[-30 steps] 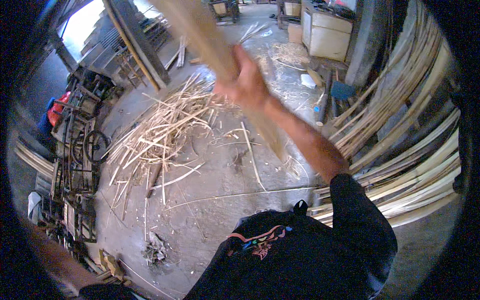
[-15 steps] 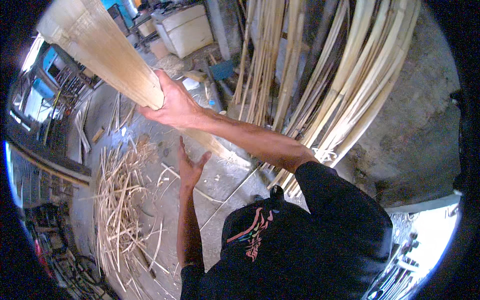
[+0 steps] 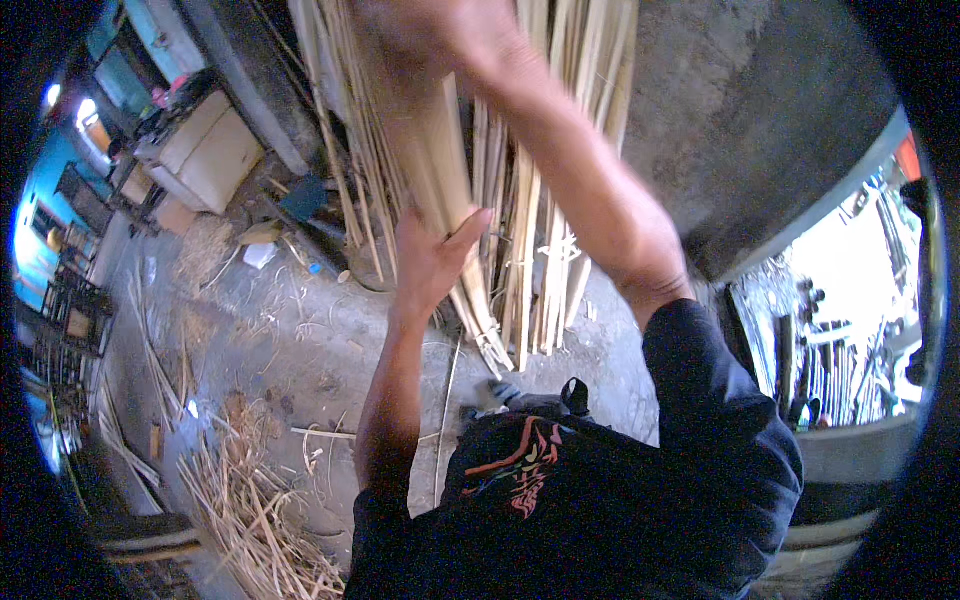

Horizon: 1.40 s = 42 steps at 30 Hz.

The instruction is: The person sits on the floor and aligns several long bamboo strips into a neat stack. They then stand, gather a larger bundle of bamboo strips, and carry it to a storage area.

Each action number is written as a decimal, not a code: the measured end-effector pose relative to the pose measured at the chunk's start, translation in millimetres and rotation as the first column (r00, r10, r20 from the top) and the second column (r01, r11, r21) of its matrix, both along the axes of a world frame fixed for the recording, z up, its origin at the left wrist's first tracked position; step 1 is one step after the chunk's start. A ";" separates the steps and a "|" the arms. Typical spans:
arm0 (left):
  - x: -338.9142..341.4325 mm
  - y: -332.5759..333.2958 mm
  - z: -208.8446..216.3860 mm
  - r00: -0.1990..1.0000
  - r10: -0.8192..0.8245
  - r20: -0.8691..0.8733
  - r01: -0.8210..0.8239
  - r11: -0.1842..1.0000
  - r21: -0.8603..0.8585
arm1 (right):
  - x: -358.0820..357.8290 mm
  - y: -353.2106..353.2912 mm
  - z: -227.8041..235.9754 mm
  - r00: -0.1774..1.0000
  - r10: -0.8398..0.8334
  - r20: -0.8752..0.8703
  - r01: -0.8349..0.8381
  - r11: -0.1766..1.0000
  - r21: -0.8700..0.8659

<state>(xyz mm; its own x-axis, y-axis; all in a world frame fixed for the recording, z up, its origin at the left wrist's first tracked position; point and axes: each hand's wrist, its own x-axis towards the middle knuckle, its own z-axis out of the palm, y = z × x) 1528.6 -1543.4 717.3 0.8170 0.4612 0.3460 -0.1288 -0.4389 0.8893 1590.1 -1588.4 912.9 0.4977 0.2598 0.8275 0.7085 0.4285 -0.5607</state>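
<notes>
A bundle of pale bamboo slats [image 3: 443, 165] stands tilted in front of me, its middle smeared by motion. My left hand [image 3: 432, 262] is closed round the lower part of this bundle, with the thumb across its right side. My right hand [image 3: 430, 35] is at the top edge of the picture, over the upper part of the bundle. It is blurred and its fingers are cut off, so I cannot make out its grip. Long bamboo poles and strips [image 3: 590, 85] lean upright just behind the bundle.
A heap of thin bamboo shavings [image 3: 265, 510] lies on the concrete floor [image 3: 330, 350] at lower left. A white cabinet [image 3: 215, 150] and a blue dustpan-like object [image 3: 305, 198] are at the back left. A grey wall [image 3: 740, 110] rises on the right, beside a bright opening [image 3: 850, 290].
My view has turned right. The right hand has carried the bamboo bundle from the left to before the leaning poles. My left hand, open before, has closed on the lower part.
</notes>
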 end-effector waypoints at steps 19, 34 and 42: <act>-2.6 -122.9 -251.9 0.760 -0.329 -0.560 0.389 0.921 -0.014 | 401.1 -91.5 -238.0 0.851 -0.519 0.078 0.484 0.720 -0.497; -138.8 -117.9 -280.5 0.494 -0.059 -0.868 -0.088 0.989 -0.117 | 486.4 -80.7 -373.0 0.897 -0.176 -0.404 -0.047 0.874 -0.484; -141.5 -95.1 -369.6 0.725 -0.295 -0.623 0.368 0.930 -0.011 | 287.3 -231.9 -419.9 0.684 0.142 -0.716 -0.628 0.614 -0.478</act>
